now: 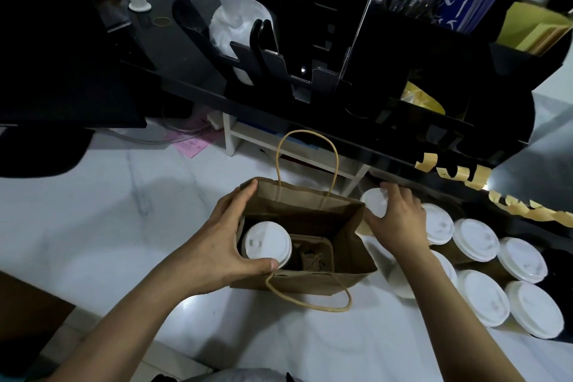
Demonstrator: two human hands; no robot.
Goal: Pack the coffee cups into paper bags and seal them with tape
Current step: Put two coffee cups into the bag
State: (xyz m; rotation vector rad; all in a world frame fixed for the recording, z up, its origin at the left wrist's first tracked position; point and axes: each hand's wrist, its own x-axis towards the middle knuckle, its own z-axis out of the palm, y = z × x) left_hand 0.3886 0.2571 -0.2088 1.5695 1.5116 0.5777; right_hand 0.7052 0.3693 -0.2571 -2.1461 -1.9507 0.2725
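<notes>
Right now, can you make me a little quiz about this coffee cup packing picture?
1. True or false: the paper bag already has one lidded cup inside.
2. Which hand reaches for the next cup? A) left B) right
3. Fill in: the strips of tape hang on the black ____ edge.

Key:
1. True; it sits in the bag's left side.
2. B; the right hand has its grip on a cup beside the bag, while the left hand holds the bag's rim.
3. Shelf.
</notes>
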